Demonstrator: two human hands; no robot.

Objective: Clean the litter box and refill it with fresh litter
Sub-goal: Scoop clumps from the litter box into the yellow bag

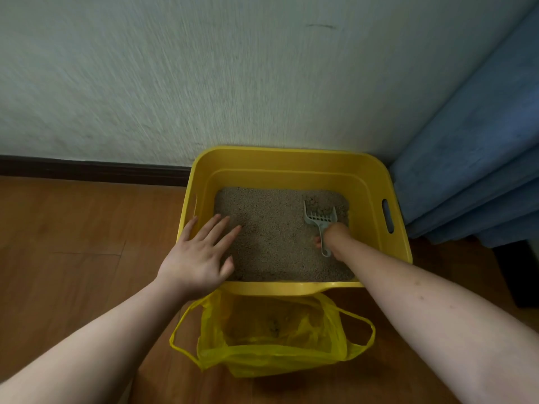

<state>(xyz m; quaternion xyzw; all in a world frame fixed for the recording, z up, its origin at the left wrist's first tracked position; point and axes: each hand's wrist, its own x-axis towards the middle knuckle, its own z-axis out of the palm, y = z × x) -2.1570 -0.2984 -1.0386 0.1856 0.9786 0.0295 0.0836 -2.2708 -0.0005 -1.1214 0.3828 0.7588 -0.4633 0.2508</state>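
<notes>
While gripped, scoop (320,218) beyond right hand (332,239).

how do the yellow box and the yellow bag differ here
The box is stiff, opaque plastic with cut-out side handles; the bag is thin, see-through and crumpled, with loop handles. The box stands against the wall and holds a bed of litter; the bag sits on the floor nearer the person, open, with only a few dark bits inside. Both are yellow and open at the top.
</notes>
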